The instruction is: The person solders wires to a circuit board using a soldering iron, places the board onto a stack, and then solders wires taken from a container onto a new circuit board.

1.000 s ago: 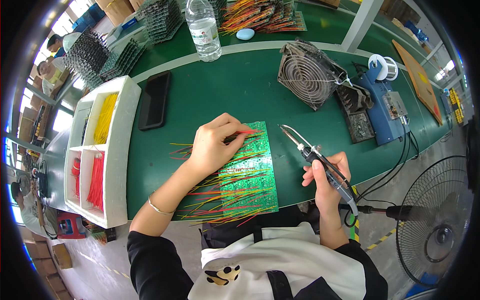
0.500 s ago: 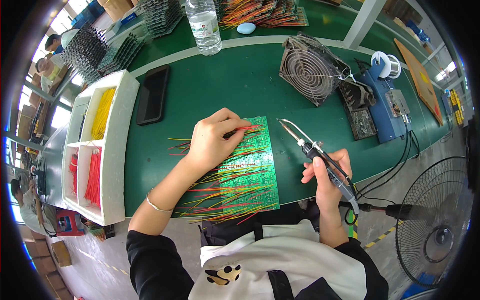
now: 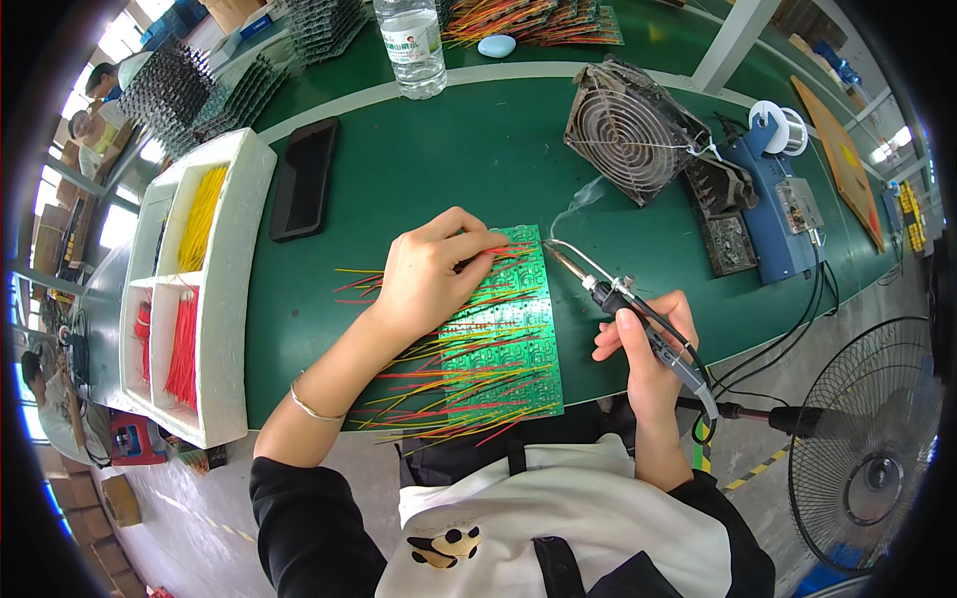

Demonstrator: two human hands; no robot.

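Note:
A green circuit board panel (image 3: 541,344) lies on the bench in front of me, with rows of red and yellow wires (image 3: 419,403) sticking out past its left side. My left hand (image 3: 431,271) rests over its upper left part, thumb and forefinger pinched on a red wire (image 3: 514,251). My right hand (image 3: 653,344) grips a soldering iron (image 3: 610,297) with a thin metal tube running along it. The iron's tip is at the panel's upper right edge, and a wisp of smoke (image 3: 575,205) rises there. Whether the tip touches the board I cannot tell.
Left stands a white foam box (image 3: 235,299) of yellow and red wires, beside a black phone (image 3: 305,179). Behind are a water bottle (image 3: 412,50) and a dusty square fan (image 3: 633,135). A blue soldering station (image 3: 763,204) with a solder spool (image 3: 788,130) sits right; cables trail from it.
The iron's tip has moved left to the board's upper right edge, and smoke now rises from it. My left hand keeps its pinch near the same place.

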